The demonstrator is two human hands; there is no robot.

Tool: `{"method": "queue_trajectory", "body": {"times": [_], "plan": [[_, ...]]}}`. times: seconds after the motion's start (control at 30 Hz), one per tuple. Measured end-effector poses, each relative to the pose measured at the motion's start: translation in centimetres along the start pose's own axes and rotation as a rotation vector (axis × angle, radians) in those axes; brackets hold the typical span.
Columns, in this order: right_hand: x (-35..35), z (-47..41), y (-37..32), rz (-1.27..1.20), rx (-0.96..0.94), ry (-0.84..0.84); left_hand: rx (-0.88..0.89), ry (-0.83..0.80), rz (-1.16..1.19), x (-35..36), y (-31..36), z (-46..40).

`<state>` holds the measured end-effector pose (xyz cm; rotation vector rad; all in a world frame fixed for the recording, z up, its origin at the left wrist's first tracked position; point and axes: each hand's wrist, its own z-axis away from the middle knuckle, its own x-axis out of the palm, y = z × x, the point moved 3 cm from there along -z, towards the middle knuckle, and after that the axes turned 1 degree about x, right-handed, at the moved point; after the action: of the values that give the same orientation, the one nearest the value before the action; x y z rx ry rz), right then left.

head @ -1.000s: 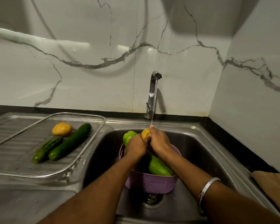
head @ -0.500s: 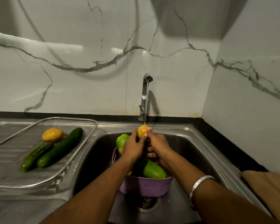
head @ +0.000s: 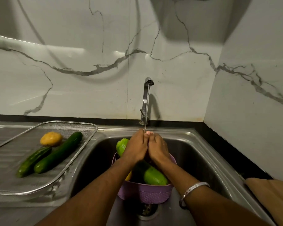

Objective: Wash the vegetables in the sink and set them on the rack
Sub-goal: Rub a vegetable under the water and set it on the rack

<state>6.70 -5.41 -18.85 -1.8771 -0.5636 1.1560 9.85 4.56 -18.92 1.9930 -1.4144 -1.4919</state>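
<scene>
Two dark green cucumbers (head: 38,160) (head: 58,152) lie side by side on the mesh rack (head: 82,160), with a yellow potato (head: 51,138) just behind them. In the sink (head: 194,149), pale green vegetables (head: 154,176) (head: 122,145) sit in a purple basket (head: 145,194).

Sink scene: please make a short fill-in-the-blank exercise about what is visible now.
1. The rack holds ____ dark green cucumbers and one yellow vegetable.
2. The basket in the sink is ____ in colour.
3. Water from the tap falls onto both ____.

Missing words: two; purple; hands
</scene>
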Motion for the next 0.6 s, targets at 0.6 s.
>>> {"method": "queue_trajectory", "body": {"times": [0.6], "plan": [[1.5, -0.2, 1.4, -0.475, 0.566, -0.300, 0.154, 0.184, -0.231, -0.1, -0.3, 0.7]]}}
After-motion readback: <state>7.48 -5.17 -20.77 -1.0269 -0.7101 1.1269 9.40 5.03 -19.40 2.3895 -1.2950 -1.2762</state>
